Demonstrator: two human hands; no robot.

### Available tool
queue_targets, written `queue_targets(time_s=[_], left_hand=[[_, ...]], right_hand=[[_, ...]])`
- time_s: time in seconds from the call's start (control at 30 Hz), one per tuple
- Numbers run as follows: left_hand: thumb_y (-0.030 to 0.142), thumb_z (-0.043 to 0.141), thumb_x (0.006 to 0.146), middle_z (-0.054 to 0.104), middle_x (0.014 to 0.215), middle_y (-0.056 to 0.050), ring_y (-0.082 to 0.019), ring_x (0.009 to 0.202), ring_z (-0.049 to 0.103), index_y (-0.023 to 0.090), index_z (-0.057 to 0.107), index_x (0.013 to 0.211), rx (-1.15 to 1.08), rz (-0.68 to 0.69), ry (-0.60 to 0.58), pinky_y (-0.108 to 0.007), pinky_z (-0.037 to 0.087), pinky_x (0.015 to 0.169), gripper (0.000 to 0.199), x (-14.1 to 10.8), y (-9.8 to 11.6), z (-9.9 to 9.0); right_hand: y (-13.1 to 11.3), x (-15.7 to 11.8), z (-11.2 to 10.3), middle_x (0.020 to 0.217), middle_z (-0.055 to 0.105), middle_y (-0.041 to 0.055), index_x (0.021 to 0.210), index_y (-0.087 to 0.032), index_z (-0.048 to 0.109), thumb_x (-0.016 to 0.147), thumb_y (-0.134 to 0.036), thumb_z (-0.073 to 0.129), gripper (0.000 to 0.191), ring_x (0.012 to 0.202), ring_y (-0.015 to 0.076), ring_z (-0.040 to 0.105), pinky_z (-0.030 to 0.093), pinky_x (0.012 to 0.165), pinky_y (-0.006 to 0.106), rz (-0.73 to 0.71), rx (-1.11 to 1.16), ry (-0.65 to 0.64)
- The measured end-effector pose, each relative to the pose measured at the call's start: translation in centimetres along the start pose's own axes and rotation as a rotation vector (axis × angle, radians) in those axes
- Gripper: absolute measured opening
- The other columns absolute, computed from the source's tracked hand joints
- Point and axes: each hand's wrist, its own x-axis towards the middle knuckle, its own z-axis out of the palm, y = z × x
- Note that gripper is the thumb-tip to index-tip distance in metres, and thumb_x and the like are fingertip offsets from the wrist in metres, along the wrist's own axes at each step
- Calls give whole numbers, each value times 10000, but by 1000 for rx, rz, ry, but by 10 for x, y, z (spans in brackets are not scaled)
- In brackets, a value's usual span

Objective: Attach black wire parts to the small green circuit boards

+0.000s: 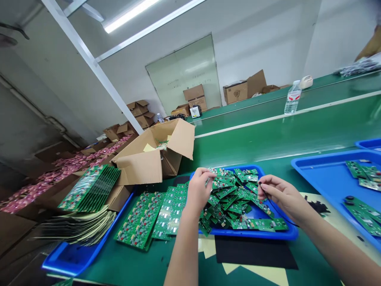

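My left hand (200, 188) is over the left side of a blue tray (293, 234), its fingers bent and the thumb apart from them. Nothing shows between them. Under and beside it, small green circuit boards (228, 194) lie heaped in the tray. At the tray's right side, my right hand (281, 196) pinches the small black end of a thin black cable (271, 204). The cable runs down past the palm toward the wrist. Left of the tray stand larger green board panels (139, 218), laid in stacks on the green table.
A second blue tray (321, 169) with a few boards is at the right. Small black parts (317, 206) lie on yellow paper near my right wrist. An open carton (139, 169) stands behind the panels. A water bottle (292, 98) is on the raised ledge.
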Motion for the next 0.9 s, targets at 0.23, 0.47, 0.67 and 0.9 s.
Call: queue_targets(time_s=[0.23,0.47,0.67,0.9], left_hand=[[107,525,850,547,1065,-102,-183,997,580,176,657,856,-288,347,282,-281,534,749,150,-14,33,42],[260,625,802,513,1140,-81,-119,806,590,238,502,1190,-1100,-256,254,-237,545,636,407,-28,53,69],[254,768,647,570,706,28,-50,582,517,137,601,1123,-1475,-775,160,-157,441,569,517,-22,60,69],[215,817,552,625,700,22,-59,603,554,145,679,1024,-1640,-822,33,-163,430,576,497,-22,65,61]], right_hand=[[-4,-2,9,668,553,-41,855,-194,503,589,-401,818,461,563,105,577,491,567,242,103,75,-8],[7,-4,15,688,539,-52,853,-197,485,611,-336,815,432,557,90,584,494,551,215,101,102,36],[12,-7,20,710,556,-39,850,-196,523,667,-399,767,366,567,105,606,525,578,247,24,-12,-20],[3,-5,8,709,639,4,892,-199,572,782,-413,666,259,603,126,633,531,607,254,-149,-161,19]])
